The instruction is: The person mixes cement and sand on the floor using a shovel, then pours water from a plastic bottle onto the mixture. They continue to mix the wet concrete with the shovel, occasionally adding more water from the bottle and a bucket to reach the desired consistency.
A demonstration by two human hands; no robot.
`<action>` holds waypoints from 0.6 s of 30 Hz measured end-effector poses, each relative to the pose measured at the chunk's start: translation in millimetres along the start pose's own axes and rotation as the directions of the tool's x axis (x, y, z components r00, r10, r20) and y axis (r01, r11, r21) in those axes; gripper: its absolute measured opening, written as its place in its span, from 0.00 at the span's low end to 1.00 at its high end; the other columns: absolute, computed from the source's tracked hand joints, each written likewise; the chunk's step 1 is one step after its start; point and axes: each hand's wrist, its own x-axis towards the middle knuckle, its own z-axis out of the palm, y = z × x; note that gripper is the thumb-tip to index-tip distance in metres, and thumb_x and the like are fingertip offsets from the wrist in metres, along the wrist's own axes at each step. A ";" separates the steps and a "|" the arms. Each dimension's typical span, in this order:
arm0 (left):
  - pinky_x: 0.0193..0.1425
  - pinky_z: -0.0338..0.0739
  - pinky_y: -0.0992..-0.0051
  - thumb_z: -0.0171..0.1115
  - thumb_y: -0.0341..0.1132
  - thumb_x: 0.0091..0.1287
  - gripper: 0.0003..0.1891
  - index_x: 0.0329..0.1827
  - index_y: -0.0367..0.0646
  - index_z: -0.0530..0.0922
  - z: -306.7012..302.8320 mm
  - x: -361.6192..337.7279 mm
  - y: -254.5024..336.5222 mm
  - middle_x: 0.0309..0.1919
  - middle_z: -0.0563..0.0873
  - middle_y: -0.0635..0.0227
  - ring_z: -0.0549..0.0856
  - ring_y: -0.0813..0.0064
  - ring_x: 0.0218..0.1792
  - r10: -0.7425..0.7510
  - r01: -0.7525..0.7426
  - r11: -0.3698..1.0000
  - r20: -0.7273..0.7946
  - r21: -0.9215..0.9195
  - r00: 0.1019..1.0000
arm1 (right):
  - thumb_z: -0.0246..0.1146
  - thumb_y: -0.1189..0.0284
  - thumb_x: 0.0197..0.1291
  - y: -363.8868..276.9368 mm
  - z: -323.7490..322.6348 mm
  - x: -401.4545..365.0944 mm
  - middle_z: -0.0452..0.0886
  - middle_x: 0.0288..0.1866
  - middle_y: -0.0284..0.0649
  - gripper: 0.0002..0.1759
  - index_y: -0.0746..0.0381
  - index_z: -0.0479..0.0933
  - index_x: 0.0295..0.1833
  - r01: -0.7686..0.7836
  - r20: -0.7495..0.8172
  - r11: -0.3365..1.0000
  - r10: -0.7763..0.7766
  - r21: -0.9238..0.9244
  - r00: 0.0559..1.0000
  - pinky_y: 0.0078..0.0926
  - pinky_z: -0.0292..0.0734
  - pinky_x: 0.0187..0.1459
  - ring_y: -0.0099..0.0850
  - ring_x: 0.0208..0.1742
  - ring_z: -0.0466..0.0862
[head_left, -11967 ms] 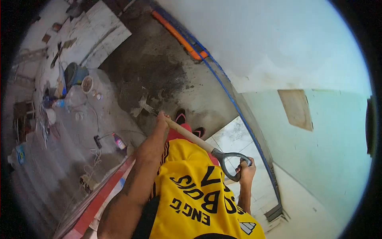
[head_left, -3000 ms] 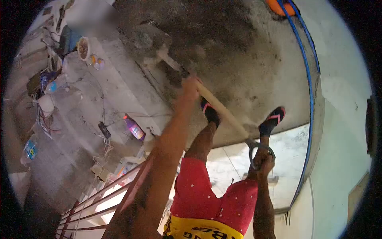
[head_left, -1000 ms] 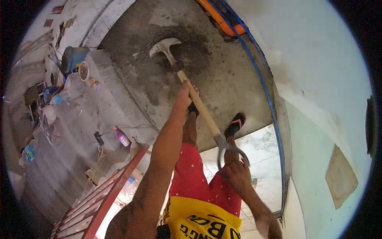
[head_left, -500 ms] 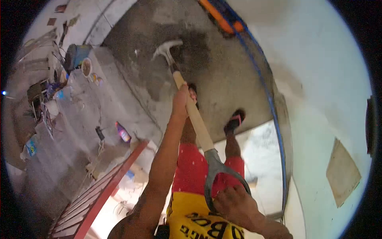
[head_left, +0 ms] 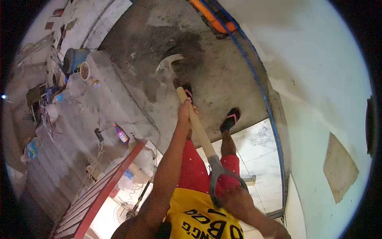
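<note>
A shovel (head_left: 201, 133) with a pale wooden shaft and a grey D-shaped handle slants across the view. My left hand (head_left: 186, 112) is wrapped round the upper part of the shaft, not far below the blade. My right hand (head_left: 237, 202) is closed on the D-shaped handle, in front of my yellow shirt and red shorts. The whitish metal blade (head_left: 170, 65) is over a dark, wet-looking patch (head_left: 187, 42) on the concrete floor. My two feet in dark flip-flops stand beside the shaft.
A blue cable (head_left: 258, 81) runs along the right wall, with an orange object (head_left: 213, 18) at its far end. On the left are a blue bucket (head_left: 74, 60), a purple bottle (head_left: 121, 133) and a red-edged railing (head_left: 107, 185). White tiles (head_left: 260, 159) begin behind my feet.
The shovel has come back towards me, its blade and my left hand lower in the view. My right hand has stayed on the handle and shifted slightly down.
</note>
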 end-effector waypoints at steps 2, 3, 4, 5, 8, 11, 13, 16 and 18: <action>0.24 0.72 0.72 0.58 0.44 0.67 0.10 0.36 0.48 0.72 -2.9 50.4 -24.0 0.22 0.75 0.71 0.75 0.75 0.21 0.048 -0.041 0.996 -0.097 0.076 0.994 | 0.59 0.65 0.47 8.0 1.8 -3.3 0.80 0.31 0.36 0.08 0.53 0.80 0.34 0.110 -0.253 0.986 -0.138 -0.123 0.957 0.34 0.75 0.35 0.36 0.36 0.82; 0.25 0.72 0.71 0.58 0.44 0.67 0.10 0.35 0.48 0.72 18.6 58.1 -3.6 0.22 0.75 0.71 0.75 0.75 0.22 0.132 -0.132 0.990 -0.018 -0.051 0.991 | 0.59 0.65 0.47 20.2 -2.6 6.7 0.81 0.33 0.36 0.10 0.53 0.80 0.35 0.159 -0.377 0.964 -0.231 -0.211 0.897 0.35 0.75 0.37 0.36 0.37 0.82; 0.26 0.73 0.71 0.58 0.43 0.67 0.10 0.33 0.48 0.72 35.2 50.1 17.4 0.22 0.76 0.71 0.75 0.75 0.22 0.202 -0.193 0.967 0.042 -0.167 0.978 | 0.61 0.63 0.44 8.6 -50.9 -8.3 0.82 0.37 0.36 0.12 0.54 0.80 0.36 0.203 -0.426 0.968 -0.248 -0.149 0.870 0.37 0.75 0.40 0.35 0.40 0.82; 0.27 0.73 0.71 0.58 0.43 0.66 0.10 0.32 0.48 0.73 29.8 23.5 14.3 0.23 0.76 0.71 0.76 0.74 0.22 0.174 -0.157 0.965 0.066 -0.212 0.982 | 0.64 0.63 0.40 11.2 -69.9 -23.1 0.82 0.36 0.35 0.13 0.55 0.79 0.35 0.168 -0.416 0.986 -0.155 -0.006 0.896 0.37 0.75 0.40 0.34 0.39 0.82; 0.29 0.74 0.70 0.58 0.42 0.65 0.10 0.28 0.49 0.74 82.7 18.3 52.3 0.25 0.77 0.71 0.76 0.73 0.23 0.115 -0.036 0.957 0.263 -0.288 0.958 | 0.68 0.65 0.41 26.0 -88.1 -77.4 0.80 0.29 0.35 0.14 0.60 0.77 0.33 0.032 -0.574 0.821 0.370 0.570 0.730 0.33 0.75 0.34 0.33 0.32 0.80; 0.32 0.75 0.70 0.59 0.38 0.64 0.08 0.29 0.46 0.76 112.4 102.6 14.5 0.28 0.80 0.68 0.79 0.72 0.26 0.160 -0.156 0.987 0.301 -0.039 0.940 | 0.62 0.70 0.60 61.5 -28.3 -129.2 0.75 0.22 0.34 0.08 0.64 0.75 0.35 0.055 -0.318 0.313 0.930 0.948 0.185 0.29 0.73 0.26 0.27 0.20 0.75; 0.35 0.77 0.68 0.58 0.33 0.62 0.04 0.38 0.44 0.76 137.3 133.0 -44.0 0.32 0.80 0.63 0.80 0.67 0.30 0.419 -0.767 0.615 0.748 0.183 0.514 | 0.60 0.71 0.59 66.1 -21.2 -124.4 0.66 0.25 0.29 0.08 0.60 0.70 0.41 0.418 -0.114 0.057 0.987 0.906 0.111 0.22 0.64 0.22 0.21 0.21 0.65; 0.35 0.80 0.58 0.57 0.27 0.60 0.12 0.47 0.43 0.72 198.6 154.0 -139.5 0.37 0.78 0.58 0.80 0.60 0.35 0.255 -0.430 0.898 0.683 0.095 0.685 | 0.60 0.69 0.62 94.9 19.5 -148.3 0.60 0.19 0.24 0.06 0.57 0.71 0.39 0.494 0.122 -0.061 0.988 0.867 -0.092 0.19 0.63 0.19 0.17 0.18 0.62; 0.34 0.79 0.54 0.60 0.30 0.59 0.12 0.46 0.43 0.72 239.4 151.7 -191.4 0.35 0.77 0.59 0.80 0.59 0.35 -0.385 0.410 0.912 0.346 0.001 0.856 | 0.61 0.62 0.63 121.8 54.0 -167.3 0.58 0.17 0.24 0.10 0.57 0.72 0.38 0.384 0.112 0.006 0.952 0.923 -0.284 0.17 0.60 0.17 0.16 0.16 0.61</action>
